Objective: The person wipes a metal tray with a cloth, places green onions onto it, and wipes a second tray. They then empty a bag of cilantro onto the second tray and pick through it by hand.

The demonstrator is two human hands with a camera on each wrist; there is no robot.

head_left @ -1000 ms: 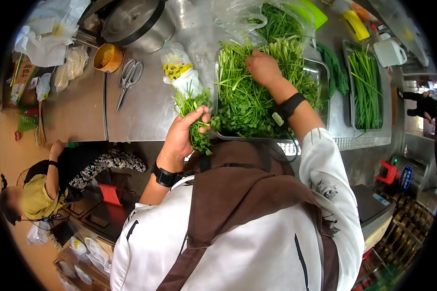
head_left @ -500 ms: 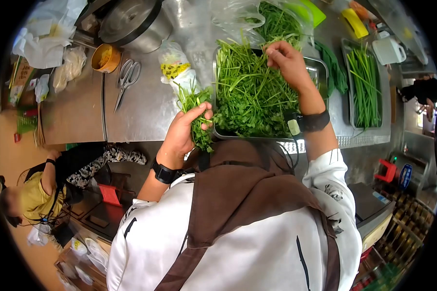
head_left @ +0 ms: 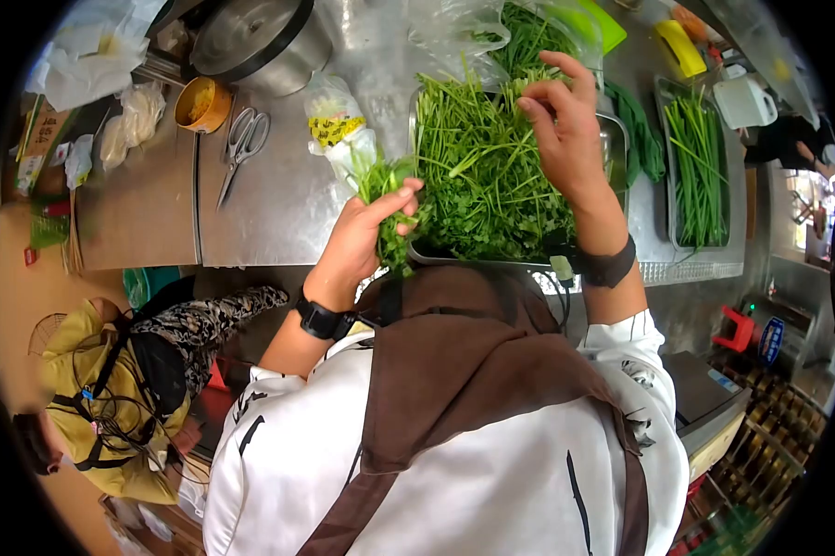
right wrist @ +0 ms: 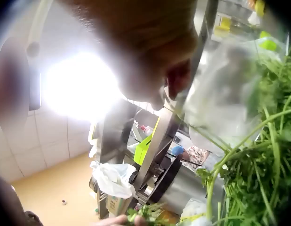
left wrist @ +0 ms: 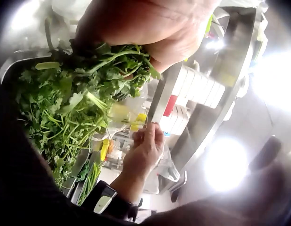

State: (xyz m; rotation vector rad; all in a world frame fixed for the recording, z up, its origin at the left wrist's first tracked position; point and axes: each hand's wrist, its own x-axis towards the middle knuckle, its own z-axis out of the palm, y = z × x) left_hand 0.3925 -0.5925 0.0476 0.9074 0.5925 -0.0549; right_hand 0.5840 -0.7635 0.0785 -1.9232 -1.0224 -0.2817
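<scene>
In the head view my left hand [head_left: 357,232] grips a small bunch of cilantro [head_left: 380,181] at the tray's near left corner. The leafy ends [left wrist: 112,70] hang below that hand in the left wrist view. A metal tray [head_left: 618,148] is heaped with loose cilantro [head_left: 491,176], stems at the far side and leaves nearer me. Above the heap's right part is my right hand [head_left: 570,130], with its thumb and fingertips brought together. In the right wrist view they pinch a thin cilantro stem [right wrist: 202,132], which slants down toward the heap.
Left of the tray lie a bagged bundle with yellow tape [head_left: 336,125], scissors [head_left: 241,153] and an orange tub [head_left: 202,104]. A large steel pot [head_left: 278,65] stands behind. To the right are a green cloth [head_left: 635,139] and a tray of long green stalks [head_left: 700,167]. Another person [head_left: 112,398] is at the left.
My right hand has lifted out of the cilantro and moved right, over the tray. The left hand keeps its bunch, slightly raised and shifted right. The person at the left has bent and come nearer.
</scene>
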